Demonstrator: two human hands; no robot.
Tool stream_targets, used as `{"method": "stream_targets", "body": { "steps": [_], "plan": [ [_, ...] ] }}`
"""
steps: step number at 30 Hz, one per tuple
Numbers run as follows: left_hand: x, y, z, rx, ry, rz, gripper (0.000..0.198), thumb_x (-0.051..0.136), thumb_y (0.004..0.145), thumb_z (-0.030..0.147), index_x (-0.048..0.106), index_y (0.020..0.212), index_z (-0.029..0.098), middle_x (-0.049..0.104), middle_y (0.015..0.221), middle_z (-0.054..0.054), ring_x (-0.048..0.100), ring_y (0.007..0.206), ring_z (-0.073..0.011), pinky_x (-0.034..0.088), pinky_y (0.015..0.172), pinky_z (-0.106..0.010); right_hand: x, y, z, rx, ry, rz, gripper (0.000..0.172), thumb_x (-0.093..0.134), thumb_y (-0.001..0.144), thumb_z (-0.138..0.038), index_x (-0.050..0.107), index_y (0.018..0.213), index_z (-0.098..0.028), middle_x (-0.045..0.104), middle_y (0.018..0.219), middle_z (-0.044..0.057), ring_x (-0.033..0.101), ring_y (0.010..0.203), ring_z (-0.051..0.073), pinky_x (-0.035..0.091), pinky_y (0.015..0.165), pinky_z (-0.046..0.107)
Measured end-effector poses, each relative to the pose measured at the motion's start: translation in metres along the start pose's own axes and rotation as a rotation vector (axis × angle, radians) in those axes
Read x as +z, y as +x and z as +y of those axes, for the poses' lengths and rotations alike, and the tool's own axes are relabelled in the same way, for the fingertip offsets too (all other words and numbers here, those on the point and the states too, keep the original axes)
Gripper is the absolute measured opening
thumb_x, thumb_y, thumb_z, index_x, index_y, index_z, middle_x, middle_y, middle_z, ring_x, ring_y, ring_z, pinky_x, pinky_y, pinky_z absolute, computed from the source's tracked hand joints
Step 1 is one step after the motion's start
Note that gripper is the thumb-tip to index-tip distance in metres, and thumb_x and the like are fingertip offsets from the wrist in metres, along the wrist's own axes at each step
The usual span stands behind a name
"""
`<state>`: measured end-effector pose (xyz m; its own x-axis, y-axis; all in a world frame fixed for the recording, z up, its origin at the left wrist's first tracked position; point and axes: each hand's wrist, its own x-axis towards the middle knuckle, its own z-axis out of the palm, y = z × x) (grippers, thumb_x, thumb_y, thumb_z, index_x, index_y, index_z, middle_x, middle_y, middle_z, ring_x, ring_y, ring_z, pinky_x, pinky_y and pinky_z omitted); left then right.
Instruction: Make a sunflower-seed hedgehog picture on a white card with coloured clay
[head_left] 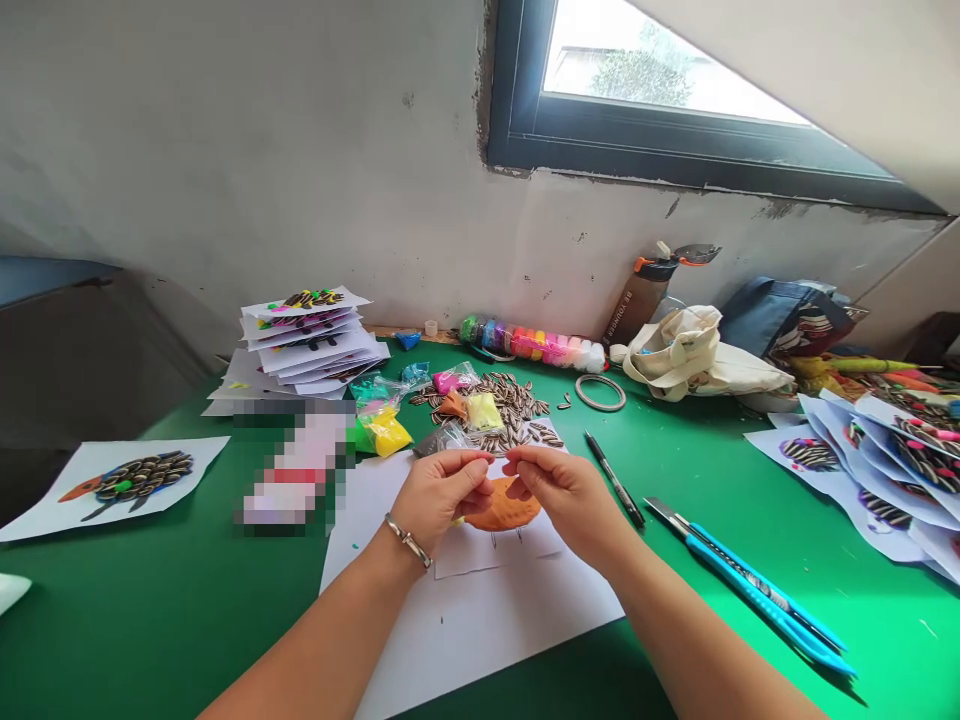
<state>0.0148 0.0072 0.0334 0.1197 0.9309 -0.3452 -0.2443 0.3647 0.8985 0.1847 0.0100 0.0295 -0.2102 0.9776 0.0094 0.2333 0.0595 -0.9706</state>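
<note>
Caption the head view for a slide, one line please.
Left hand and right hand meet above an orange clay shape on white paper, sunflower seeds behind, on a green mat.

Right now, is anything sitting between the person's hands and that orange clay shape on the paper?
Nothing visible is: the left hand and right hand are directly above the orange clay shape, partly hiding it.

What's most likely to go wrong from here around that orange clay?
The left hand and right hand work just in front of the loose sunflower seeds, so a careless movement could scatter them. The blue utility knife lies close by the right hand, its metal end pointing toward the work, so a reach that way might risk a cut. The orange clay could also smear the paper if pressed.
</note>
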Motion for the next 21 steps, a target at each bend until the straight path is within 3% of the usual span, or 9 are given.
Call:
{"method": "stream_targets", "body": {
  "steps": [5,9,13,17,21],
  "plan": [
    [-0.0008,0.0004,0.0005,0.006,0.026,-0.010,0.033,0.077,0.062,0.043,0.067,0.072,0.013,0.062,0.059,0.000,0.056,0.053,-0.0082,0.049,0.056,-0.020,-0.0010,-0.0008,-0.0040,0.005,-0.131,0.018,0.024,0.053,0.084,-0.037,0.059,0.069,-0.019,0.054,0.060,-0.002,0.051,0.055,0.011,0.041,0.052,0.023],
    [0.0002,0.0009,0.0011,0.015,0.029,-0.012,0.033,0.077,0.062,0.043,0.065,0.064,0.013,0.056,0.053,0.003,0.050,0.048,-0.0052,0.045,0.050,-0.017,-0.0024,-0.0012,-0.0046,-0.019,-0.070,0.041,0.013,0.056,0.082,-0.032,0.061,0.084,-0.021,0.058,0.069,-0.002,0.056,0.062,0.013,0.045,0.058,0.025],
    [0.0015,0.0011,0.0009,-0.003,0.001,-0.004,0.032,0.079,0.061,0.039,0.069,0.076,0.013,0.062,0.061,0.000,0.057,0.057,-0.0086,0.050,0.059,-0.021,-0.0012,-0.0009,0.0008,-0.034,-0.059,0.016,0.024,0.050,0.085,-0.030,0.063,0.103,-0.022,0.066,0.085,0.002,0.062,0.075,0.016,0.048,0.073,0.031],
    [0.0008,0.0013,0.0002,-0.009,-0.016,-0.015,0.033,0.079,0.060,0.038,0.069,0.079,0.013,0.066,0.066,-0.002,0.060,0.062,-0.0111,0.051,0.064,-0.023,-0.0003,0.0000,0.0012,-0.051,-0.074,0.017,0.023,0.050,0.085,-0.032,0.065,0.097,-0.020,0.066,0.084,0.004,0.062,0.075,0.016,0.048,0.073,0.031],
    [-0.0015,0.0018,-0.0001,0.018,0.038,-0.031,0.032,0.077,0.063,0.042,0.065,0.066,0.013,0.057,0.053,0.002,0.051,0.048,-0.0063,0.043,0.049,-0.018,-0.0008,-0.0005,-0.0048,-0.027,-0.115,0.038,0.021,0.054,0.082,-0.037,0.063,0.074,-0.019,0.056,0.066,0.000,0.053,0.061,0.013,0.045,0.057,0.024]
  ]
}}
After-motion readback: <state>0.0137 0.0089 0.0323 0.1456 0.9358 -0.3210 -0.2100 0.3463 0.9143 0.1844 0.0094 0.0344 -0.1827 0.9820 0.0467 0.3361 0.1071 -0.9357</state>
